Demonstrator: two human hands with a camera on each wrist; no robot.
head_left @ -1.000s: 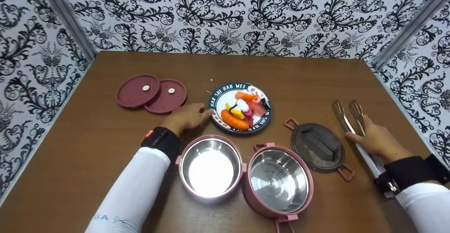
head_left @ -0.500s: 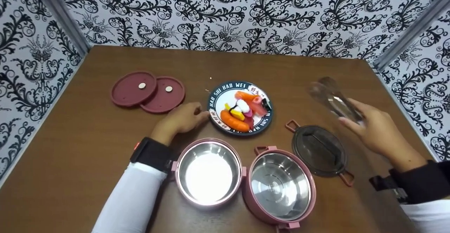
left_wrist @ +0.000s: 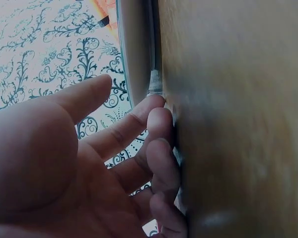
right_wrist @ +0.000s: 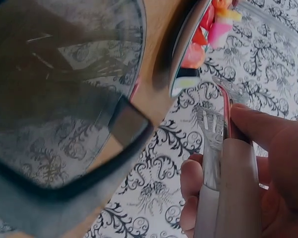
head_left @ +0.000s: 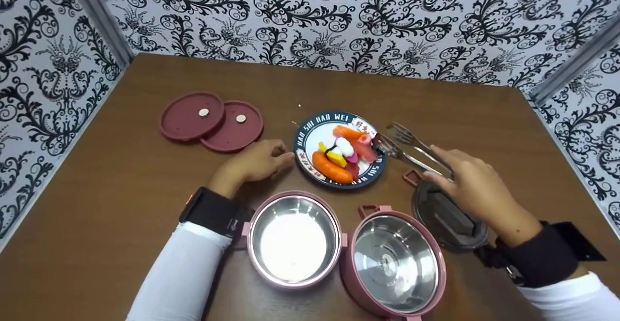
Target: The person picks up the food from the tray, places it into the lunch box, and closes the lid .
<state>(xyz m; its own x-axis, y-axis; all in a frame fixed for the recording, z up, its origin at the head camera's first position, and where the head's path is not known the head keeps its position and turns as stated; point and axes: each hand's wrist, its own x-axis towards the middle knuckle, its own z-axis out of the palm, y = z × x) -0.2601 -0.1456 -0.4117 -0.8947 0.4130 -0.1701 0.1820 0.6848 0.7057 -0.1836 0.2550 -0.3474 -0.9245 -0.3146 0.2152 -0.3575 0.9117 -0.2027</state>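
Observation:
My right hand point(head_left: 477, 185) holds metal tongs point(head_left: 419, 154) by their arms. Parted tips of the tongs stand at the right rim of a dark-bordered plate point(head_left: 308, 163), beside a black-wrapped sushi piece. Whether they touch it I cannot tell. Toy sushi point(head_left: 332, 167) in orange, white, yellow and pink lies on the plate. In the right wrist view the tongs point(right_wrist: 223, 168) sit between thumb and fingers. My left hand point(head_left: 259, 161) rests on the table at the plate's left edge. Its fingers are loosely bent in the left wrist view, with the fingertips by the plate's underside point(left_wrist: 136, 54).
Two pink pots with steel insides, the left pot point(head_left: 259, 270) and the right pot point(head_left: 353, 277), stand at the front. A dark lid point(head_left: 443, 214) lies under my right forearm. Overlapping red lids point(head_left: 186, 117) are at the back left. Patterned walls enclose the table.
My right hand has lifted the tongs from the table's right side and brought them leftward to the plate. The left hand stays by the plate's edge.

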